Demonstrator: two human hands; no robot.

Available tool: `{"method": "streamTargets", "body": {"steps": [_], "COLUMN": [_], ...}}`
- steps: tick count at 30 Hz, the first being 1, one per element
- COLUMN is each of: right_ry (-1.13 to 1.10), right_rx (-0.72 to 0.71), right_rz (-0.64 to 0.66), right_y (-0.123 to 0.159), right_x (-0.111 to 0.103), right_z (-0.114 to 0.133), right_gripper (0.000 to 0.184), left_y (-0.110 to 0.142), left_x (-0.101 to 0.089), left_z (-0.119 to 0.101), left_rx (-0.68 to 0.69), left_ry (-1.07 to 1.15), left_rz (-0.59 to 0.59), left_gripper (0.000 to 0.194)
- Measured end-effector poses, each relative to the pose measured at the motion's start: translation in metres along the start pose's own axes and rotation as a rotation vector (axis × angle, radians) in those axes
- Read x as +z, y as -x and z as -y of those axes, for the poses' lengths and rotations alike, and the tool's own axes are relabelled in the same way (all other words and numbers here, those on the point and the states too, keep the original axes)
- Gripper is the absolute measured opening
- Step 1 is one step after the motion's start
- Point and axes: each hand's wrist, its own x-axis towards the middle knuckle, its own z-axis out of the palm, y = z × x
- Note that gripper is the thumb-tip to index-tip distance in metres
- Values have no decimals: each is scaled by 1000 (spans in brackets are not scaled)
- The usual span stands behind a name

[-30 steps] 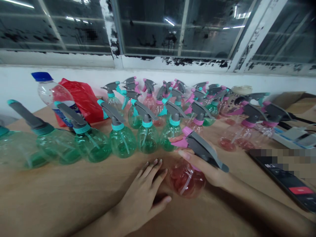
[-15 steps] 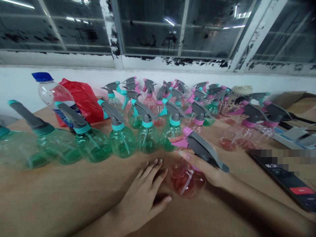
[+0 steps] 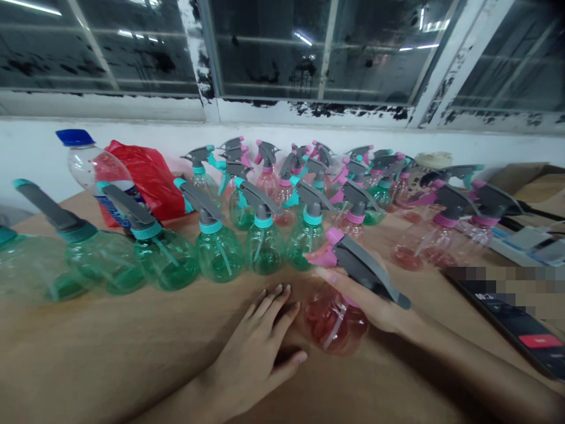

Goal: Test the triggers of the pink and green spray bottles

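My right hand (image 3: 368,297) is wrapped round the neck of a pink spray bottle (image 3: 333,327), its fingers by the pink trigger under the grey head. That bottle stands on the wooden table (image 3: 145,353). Beside it, to the left, my left hand (image 3: 260,341) lies flat on the tabletop with fingers spread, apart from the bottle and holding nothing. Just behind the hands, a green spray bottle (image 3: 265,250) with a turquoise collar stands in a row of several like it. The part of the pink bottle's neck under my fingers is hidden.
More pink and green spray bottles (image 3: 267,176) crowd the back by the wall. At back left are a blue-capped plastic bottle (image 3: 83,162) and a red plastic bag (image 3: 152,182). A phone (image 3: 507,324) lies on the right, near a power strip (image 3: 529,241).
Almost nothing differs. The fingers of my right hand shift very slightly at the trigger; the bottle and my left hand stay in place.
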Motion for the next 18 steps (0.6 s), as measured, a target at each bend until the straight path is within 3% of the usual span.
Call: {"method": "streamTargets", "body": {"steps": [4, 9, 18], "right_ry": [36, -152, -147], "right_rx": [46, 117, 66], "right_rz": [-4, 47, 50], "right_y": [2, 7, 5], "right_x": [-2, -2, -1], "right_z": [-9, -19, -5], "right_gripper": [21, 18, 16], "left_y": [0, 0, -2], "left_x": [-1, -2, -3], "left_z": [0, -1, -2], "left_rx": [-2, 0, -1], "left_ry": [-18, -23, -32], "left_rz": [13, 24, 48], "left_gripper": [57, 56, 57]}}
